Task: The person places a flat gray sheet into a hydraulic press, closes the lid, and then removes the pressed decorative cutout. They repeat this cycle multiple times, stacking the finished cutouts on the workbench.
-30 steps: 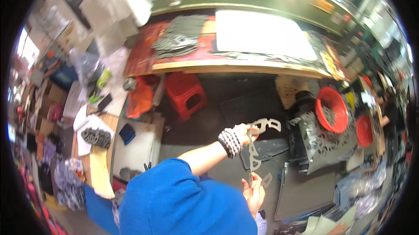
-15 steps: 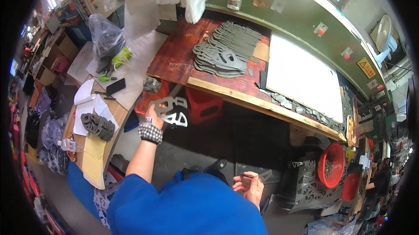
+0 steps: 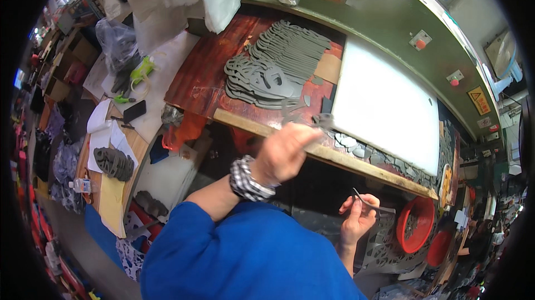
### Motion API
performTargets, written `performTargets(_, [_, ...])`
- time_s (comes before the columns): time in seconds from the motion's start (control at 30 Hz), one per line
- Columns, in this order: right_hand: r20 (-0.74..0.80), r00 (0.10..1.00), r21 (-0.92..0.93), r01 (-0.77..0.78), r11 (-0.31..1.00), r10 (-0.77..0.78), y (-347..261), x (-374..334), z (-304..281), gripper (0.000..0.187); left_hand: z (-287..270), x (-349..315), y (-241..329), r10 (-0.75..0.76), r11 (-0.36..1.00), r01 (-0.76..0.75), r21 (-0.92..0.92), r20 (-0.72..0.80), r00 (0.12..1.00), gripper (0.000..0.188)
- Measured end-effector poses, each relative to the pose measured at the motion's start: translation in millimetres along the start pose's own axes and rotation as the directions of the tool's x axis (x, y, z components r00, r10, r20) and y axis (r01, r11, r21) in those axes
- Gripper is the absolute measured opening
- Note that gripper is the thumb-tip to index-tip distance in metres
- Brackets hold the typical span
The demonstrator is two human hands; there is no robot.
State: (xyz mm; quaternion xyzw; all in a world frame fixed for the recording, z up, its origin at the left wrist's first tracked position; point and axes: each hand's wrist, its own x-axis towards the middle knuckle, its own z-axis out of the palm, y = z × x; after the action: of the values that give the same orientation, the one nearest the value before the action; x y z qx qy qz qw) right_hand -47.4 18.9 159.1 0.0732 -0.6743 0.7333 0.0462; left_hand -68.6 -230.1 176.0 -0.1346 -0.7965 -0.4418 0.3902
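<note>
Over the front edge of the work table, my left hand [image 3: 283, 154] is blurred by motion and closed. A grey cut-out piece [image 3: 321, 122] shows smeared just beyond its fingers, which appear to grip it. Lower and to the right, my right hand [image 3: 359, 221] pinches a thin, flat grey piece [image 3: 379, 207] that sticks out to the right, seen nearly edge-on. Beyond my left hand, a fanned stack of grey cut-out sheets [image 3: 264, 80] lies on the red-brown table top [image 3: 192, 85].
A white board [image 3: 384, 105] lies right of the stack, with loose grey scraps [image 3: 379, 158] along its near edge. A red basin [image 3: 416, 225] stands at lower right, beside perforated grey sheet. On the left side table are a phone [image 3: 134, 111], papers, a bottle [image 3: 81, 185] and a grey bundle [image 3: 114, 163].
My left hand has swung right, from beside the table to its front edge, with the grey cut-out piece. My right hand has risen and shifted right, holding its thin piece. The view has shifted.
</note>
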Motion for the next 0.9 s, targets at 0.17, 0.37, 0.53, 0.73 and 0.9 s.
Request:
performTargets(0.17, [-0.124,0.982,-0.195,0.119,0.974,-0.145,-3.2,23.5,29.2,0.004,15.9,17.4,-29.6,0.168,0.985,-0.172,-0.001,0.227,0.959,0.037])
performTargets(0.37, [-0.483,0.869,-0.202,0.010,0.979,-0.108,-13.2,28.8,57.8,0.004,-5.0,35.2,-93.6,-0.118,0.955,0.208,-0.210,0.373,0.920,0.030])
performTargets(0.53, [-0.569,0.782,-0.323,0.073,0.944,-0.254,-22.2,36.9,82.8,0.039,19.5,49.4,-83.1,0.366,0.703,0.156,-0.694,0.542,0.757,0.030])
performTargets(0.73, [-0.216,0.936,-0.440,0.160,0.883,-0.278,-18.7,72.2,113.7,0.042,17.1,57.0,-112.1,0.007,0.325,0.867,-0.378,0.918,0.397,0.029])
performTargets(0.9, [0.426,0.838,-0.497,0.531,0.686,-0.340,14.9,124.5,148.7,0.047,-16.5,61.1,-125.8,-0.074,0.187,0.939,-0.289,0.949,0.307,0.047])
